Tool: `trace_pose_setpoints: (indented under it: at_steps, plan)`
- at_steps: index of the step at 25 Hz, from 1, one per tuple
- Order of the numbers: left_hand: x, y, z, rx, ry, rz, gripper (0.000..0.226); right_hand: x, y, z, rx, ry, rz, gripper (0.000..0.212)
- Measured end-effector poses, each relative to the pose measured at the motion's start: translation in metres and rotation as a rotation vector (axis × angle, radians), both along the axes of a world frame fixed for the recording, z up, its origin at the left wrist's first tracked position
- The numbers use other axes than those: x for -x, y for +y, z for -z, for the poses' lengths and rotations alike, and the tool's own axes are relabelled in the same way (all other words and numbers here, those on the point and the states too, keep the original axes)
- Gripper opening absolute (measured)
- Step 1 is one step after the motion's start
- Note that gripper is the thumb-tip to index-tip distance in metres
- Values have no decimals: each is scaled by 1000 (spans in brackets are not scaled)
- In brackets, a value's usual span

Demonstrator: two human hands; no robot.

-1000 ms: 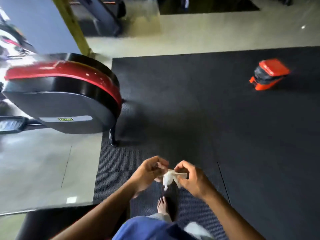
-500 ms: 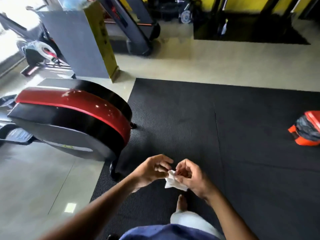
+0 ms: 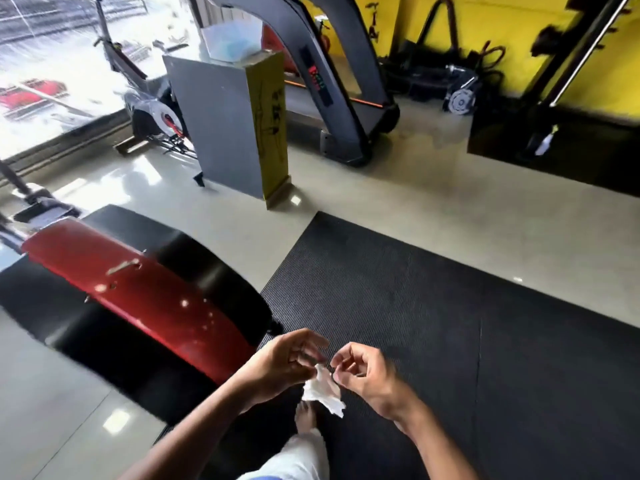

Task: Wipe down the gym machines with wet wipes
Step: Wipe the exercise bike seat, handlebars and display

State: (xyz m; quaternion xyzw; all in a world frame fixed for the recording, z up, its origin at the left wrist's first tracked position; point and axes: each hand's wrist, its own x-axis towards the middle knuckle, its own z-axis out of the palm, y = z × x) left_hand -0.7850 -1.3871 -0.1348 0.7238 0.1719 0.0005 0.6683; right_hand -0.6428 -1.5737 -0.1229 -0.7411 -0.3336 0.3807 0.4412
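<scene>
White wet wipe (image 3: pixel 323 393) hangs between my hands; left hand (image 3: pixel 282 365) and right hand (image 3: pixel 363 370) both pinch it with curled fingers, beside the red-black machine (image 3: pixel 138 299)

Gloss against matt on the gym floor

The red machine cover (image 3: pixel 138 299) looks like glossy, smooth plastic; the black mat (image 3: pixel 433 323) is matt, finely ribbed rubber; the pale floor (image 3: pixel 398 209) is polished and reflective; the wipe (image 3: pixel 323 393) is crumpled white paper-like cloth.
</scene>
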Motion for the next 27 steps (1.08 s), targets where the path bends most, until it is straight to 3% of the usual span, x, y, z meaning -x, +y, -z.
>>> trace_pose_setpoints:
  at_steps: [4,7,9,13,16,21,27]
  plan:
    - [-109,73,-21,-16,-21,-42,42,-106,76,-18,-2,-37,12,15]
    - [-203,131,-44,-84,-48,-15,42,-187,126,-31,-13,-64,34,44]
    - [-260,162,-50,-118,-67,16,41,-233,151,-30,-37,-37,100,53]
    - [-367,219,-33,-154,-65,-37,33,-331,213,-15,-61,-92,174,42]
    - [-453,266,-18,-187,-53,-74,32,-426,266,-11,-44,-162,105,31]
    - [-563,346,-39,-199,-85,-228,28,-547,369,-40,-63,-184,-24,46]
    - [-620,456,-33,57,-151,-504,19,-625,524,-39,-75,-301,-148,45]
